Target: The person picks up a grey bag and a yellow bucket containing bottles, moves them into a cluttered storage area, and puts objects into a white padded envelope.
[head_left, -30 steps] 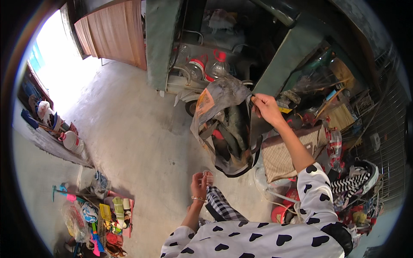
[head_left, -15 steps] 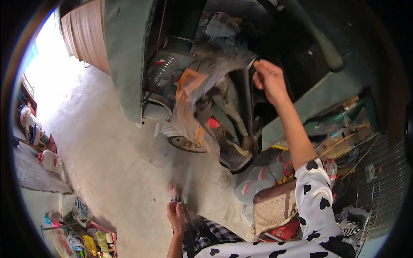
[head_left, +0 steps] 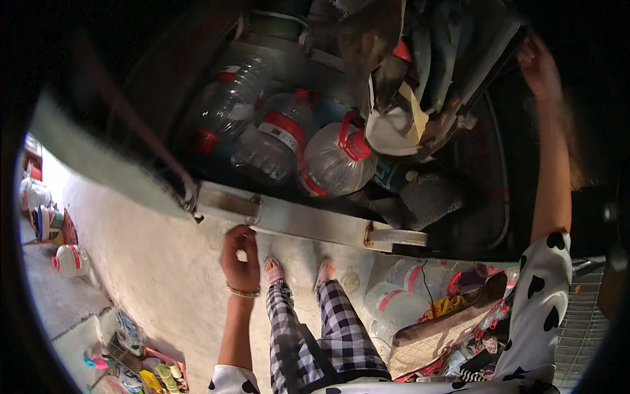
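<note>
High at the right, my right hand [head_left: 539, 69] is closed on the edge of a wide, dark bag [head_left: 469, 79]. Grey cloth-like pieces and a bit of red show inside the bag, which hangs tilted over a dark storage compartment. My left hand [head_left: 240, 259] is curled, thumb and fingers pinched, at the lower edge of a pale front rail [head_left: 302, 220]. Whatever its fingertips hold, if anything, is hidden. Behind the rail lie several big clear plastic bottles with red caps, among them a round bottle [head_left: 336, 161] and a banded bottle [head_left: 274, 141].
A greenish panel [head_left: 108, 154] stands out at the left of the compartment. More large bottles [head_left: 397, 303] and a woven piece [head_left: 426, 345] lie on the right by a wire rack [head_left: 581, 328]. Concrete floor [head_left: 157, 262] stretches to the left, with household clutter along its edge.
The bag has gone up and away, into the compartment, with my right hand on its edge. My left hand has risen to the rail. The view has moved closer, uncovering the bottles.
</note>
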`<state>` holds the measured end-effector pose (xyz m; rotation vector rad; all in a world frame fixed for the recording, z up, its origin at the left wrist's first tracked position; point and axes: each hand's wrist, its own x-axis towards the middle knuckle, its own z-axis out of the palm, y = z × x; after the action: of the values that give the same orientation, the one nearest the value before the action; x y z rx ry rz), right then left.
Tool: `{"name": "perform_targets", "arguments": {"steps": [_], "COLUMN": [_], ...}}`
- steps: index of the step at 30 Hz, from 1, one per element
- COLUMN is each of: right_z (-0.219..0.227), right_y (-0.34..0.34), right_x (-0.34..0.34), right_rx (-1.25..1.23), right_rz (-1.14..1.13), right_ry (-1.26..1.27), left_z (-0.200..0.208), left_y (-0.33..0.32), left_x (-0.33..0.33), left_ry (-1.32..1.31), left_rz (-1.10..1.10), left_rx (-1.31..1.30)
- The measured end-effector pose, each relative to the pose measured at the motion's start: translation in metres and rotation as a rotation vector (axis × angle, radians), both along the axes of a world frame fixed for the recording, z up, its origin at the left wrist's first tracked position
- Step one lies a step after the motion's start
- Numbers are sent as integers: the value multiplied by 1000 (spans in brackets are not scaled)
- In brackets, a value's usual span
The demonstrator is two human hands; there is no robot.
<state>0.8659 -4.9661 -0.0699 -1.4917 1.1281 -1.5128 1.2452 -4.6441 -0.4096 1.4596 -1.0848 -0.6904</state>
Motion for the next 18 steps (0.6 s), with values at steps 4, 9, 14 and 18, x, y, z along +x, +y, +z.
{"name": "perform_targets", "arguments": {"steps": [4,9,14,18], "right_z": [7,-35,-3,-24], "right_y": [-66,-84,-90,-129], "right_x": [-35,-69,-108,-107], "right_rx": [23,-42,242,426], "right_rz": [-15,-425,-523,-415], "right_ry": [127,394,477,583], "left_z": [2,-46,-48,-33], "left_y": [-95,-130,-126,-130], "left_x": [23,47,21,27], "left_ry": [-427,-829,-957,-1082], "left_rz": [29,14,93,44], "left_rx": [-196,167,381,444]}}
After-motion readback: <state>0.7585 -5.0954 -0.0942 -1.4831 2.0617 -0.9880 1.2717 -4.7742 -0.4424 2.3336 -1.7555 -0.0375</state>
